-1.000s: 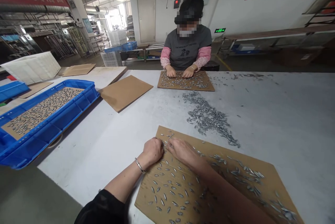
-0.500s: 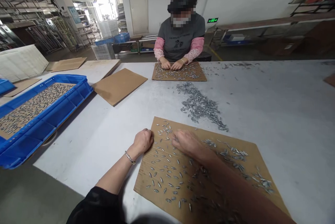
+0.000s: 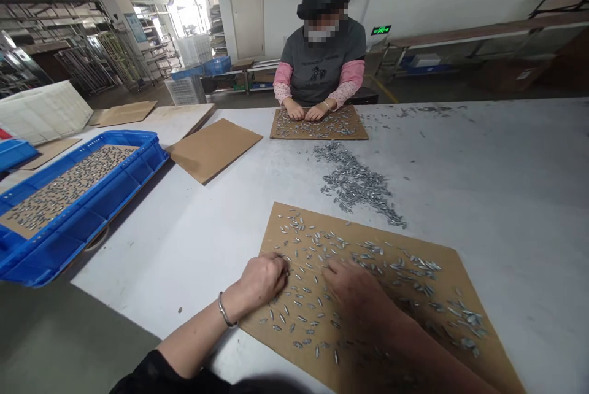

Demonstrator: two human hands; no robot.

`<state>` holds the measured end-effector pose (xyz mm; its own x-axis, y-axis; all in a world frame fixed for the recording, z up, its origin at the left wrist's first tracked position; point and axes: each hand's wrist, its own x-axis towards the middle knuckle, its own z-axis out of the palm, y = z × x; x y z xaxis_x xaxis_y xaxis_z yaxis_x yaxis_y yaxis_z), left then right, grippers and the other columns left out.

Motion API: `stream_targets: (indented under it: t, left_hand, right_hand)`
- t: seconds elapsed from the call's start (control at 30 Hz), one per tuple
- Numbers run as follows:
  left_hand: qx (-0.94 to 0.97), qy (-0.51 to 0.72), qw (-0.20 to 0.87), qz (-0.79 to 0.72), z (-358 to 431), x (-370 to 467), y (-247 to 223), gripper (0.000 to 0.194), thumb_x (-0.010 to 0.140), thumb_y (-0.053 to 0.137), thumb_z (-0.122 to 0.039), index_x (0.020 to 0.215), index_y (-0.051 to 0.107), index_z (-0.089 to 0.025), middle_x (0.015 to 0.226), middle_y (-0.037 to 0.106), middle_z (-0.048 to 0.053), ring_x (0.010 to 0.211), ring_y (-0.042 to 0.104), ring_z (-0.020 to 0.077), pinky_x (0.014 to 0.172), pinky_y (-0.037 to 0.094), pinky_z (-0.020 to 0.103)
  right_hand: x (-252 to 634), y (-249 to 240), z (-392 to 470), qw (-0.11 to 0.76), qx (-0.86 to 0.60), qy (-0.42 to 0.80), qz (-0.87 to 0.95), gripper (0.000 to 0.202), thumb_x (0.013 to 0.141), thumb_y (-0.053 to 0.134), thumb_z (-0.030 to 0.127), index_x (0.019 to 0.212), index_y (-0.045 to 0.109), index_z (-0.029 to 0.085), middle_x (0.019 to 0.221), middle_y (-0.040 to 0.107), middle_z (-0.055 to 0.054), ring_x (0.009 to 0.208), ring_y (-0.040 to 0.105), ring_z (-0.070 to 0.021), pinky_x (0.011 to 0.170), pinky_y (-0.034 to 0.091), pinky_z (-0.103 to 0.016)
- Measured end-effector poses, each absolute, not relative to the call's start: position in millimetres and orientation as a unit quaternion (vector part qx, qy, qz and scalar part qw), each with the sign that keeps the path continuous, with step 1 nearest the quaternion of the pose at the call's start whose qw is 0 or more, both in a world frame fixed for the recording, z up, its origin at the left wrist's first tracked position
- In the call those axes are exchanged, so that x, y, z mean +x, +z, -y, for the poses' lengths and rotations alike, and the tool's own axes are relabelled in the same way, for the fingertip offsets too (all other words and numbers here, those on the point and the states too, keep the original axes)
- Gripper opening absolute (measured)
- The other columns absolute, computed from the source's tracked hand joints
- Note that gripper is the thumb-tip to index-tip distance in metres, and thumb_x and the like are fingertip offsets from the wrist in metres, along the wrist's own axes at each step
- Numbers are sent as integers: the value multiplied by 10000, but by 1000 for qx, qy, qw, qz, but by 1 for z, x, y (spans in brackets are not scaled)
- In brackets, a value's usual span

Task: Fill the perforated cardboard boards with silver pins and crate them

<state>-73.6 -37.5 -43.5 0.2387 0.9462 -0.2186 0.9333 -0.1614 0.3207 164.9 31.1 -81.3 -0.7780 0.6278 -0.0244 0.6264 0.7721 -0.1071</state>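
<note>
A brown cardboard sheet (image 3: 363,231) lies on the table in front of me, strewn with small, pointed, silvery metal pieces (image 3: 301,302). They lie apart on its left side and in clumps on its right. My left hand (image 3: 264,277) rests at the sheet's left edge, fingers curled, their tips hidden. My right hand (image 3: 350,283) is low over the middle of the sheet, closed, its fingertips down among the pieces. Whatever either hand holds is too small or hidden to make out.
A heap of loose metal pieces (image 3: 356,182) lies beyond my sheet. Across the table (image 3: 483,179) a person (image 3: 322,69) handles pieces on another cardboard sheet (image 3: 280,130). At left are a bare cardboard sheet (image 3: 216,151) and a blue tray (image 3: 124,176) holding a piece-covered sheet.
Both hands have come nearer to me, away from the sheet's far left corner. My right hand has also shifted right, and more pieces show spread near the far edge.
</note>
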Motion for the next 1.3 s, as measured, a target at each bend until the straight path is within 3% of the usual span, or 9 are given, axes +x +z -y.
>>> stream_targets:
  t: [0.1,0.2,0.37,0.57,0.67,0.8,1.0,1.17,1.3]
  left_hand:
    - [783,-40,171,-596,37,-59,-48,230,1012,444,-203,1019,671,-169,1074,707,126,904,681,229,783,551,318]
    - [796,-96,142,-580,34,-48,-50,238,957,453,-105,1032,674,-147,1054,702,149,891,684,248,751,557,336]
    - [795,-132,147,-574,31,-43,-48,238,870,509,-38,981,695,-136,1010,705,160,863,684,261,708,552,335]
    - [744,8,191,-641,23,-69,-33,195,990,499,-202,931,683,-181,988,711,97,827,674,209,725,521,295]
    - [701,52,173,-690,9,-89,-25,182,969,506,-179,927,683,-178,942,698,82,822,666,202,724,494,284]
    - [689,67,164,-703,-16,-101,-29,197,965,502,-177,924,694,-168,917,682,82,824,663,202,720,483,280]
    - [711,80,168,-678,-50,-95,-53,257,1008,465,-181,1069,714,-196,1102,692,85,953,679,195,853,512,286]
    - [721,62,178,-666,-61,-92,-61,233,975,481,-117,980,711,-156,1056,691,110,910,676,213,842,524,309]
    - [723,58,181,-664,-62,-95,-61,210,974,469,-94,1015,668,-146,1093,668,117,915,658,205,852,516,309]
  right_hand:
    - [169,-86,-28,20,-336,57,940,197,860,563,52,782,643,214,844,660,-92,743,518,-214,696,291,-368]
    - [173,-90,-26,33,-333,62,940,192,870,565,59,789,627,221,855,653,-79,742,519,-214,699,292,-362]
    - [176,-86,-46,54,-330,65,940,248,984,469,120,827,632,221,875,655,-61,769,570,-197,716,316,-335]
    - [151,-69,-83,38,-358,102,927,289,1026,429,185,846,654,205,897,671,-69,798,601,-193,697,330,-318]
    - [128,-61,-92,7,-378,131,916,293,1031,426,207,849,655,201,929,678,-70,804,609,-186,668,318,-307]
    - [102,-58,-99,-23,-387,146,910,254,1023,454,201,880,664,197,961,689,-69,850,635,-188,666,307,-296]
    - [85,-59,-111,-9,-404,138,904,276,1044,431,207,917,675,193,977,695,-83,873,640,-197,687,329,-303]
    - [69,-57,-117,-10,-395,138,908,246,1038,447,228,996,686,188,1067,682,-93,943,635,-210,736,370,-300]
    - [61,-54,-117,-25,-390,136,911,226,1025,443,201,1024,663,148,1100,678,-134,986,636,-232,771,376,-306]
